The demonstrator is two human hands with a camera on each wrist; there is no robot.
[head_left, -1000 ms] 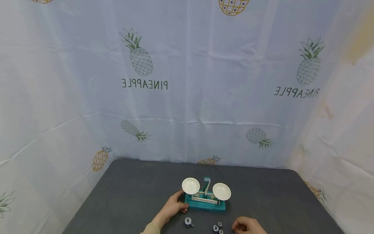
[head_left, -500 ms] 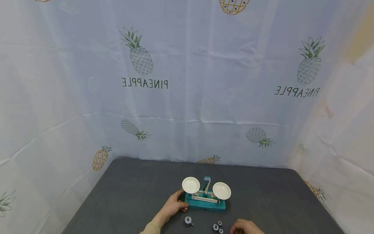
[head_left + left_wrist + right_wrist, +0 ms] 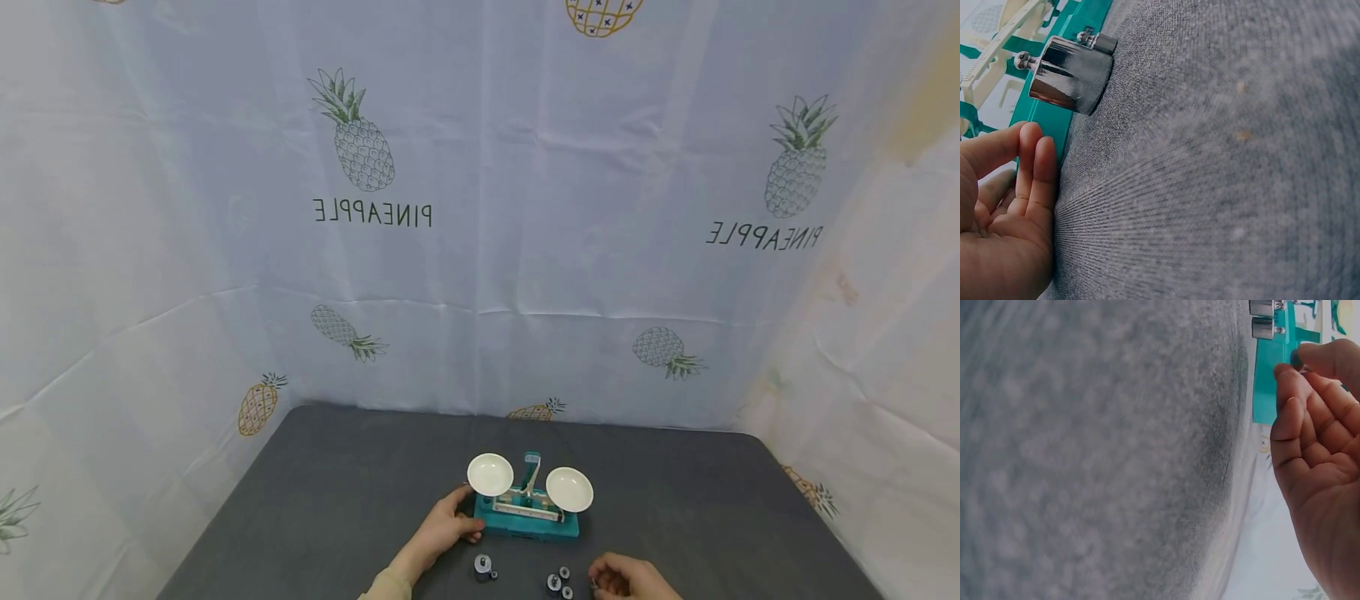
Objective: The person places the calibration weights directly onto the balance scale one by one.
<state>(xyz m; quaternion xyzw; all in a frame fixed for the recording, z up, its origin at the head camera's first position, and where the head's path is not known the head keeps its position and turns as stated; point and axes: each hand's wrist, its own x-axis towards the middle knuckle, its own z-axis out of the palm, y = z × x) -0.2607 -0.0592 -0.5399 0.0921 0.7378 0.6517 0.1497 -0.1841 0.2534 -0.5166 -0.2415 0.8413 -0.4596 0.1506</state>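
A teal balance scale with two white pans stands on the dark cloth. My left hand grips the left end of its base, thumb at the front edge and other fingers round the side. In the right wrist view, my right hand pinches a small dark weight between thumb and index finger; the fingertips cover most of it. Seen from the head, the right hand lies to the right of several metal weights. A large shiny cylindrical weight and a tiny weight stand before the scale, near the left fingers.
Three knobbed weights, among them a larger one, stand close together left of my right hand. The left pan and right pan bear nothing. A pineapple-print curtain hangs behind the dark table.
My right hand has shifted slightly left and now shows the small weight at its fingertips, earlier low by the table. The left hand and the scale have stayed put.
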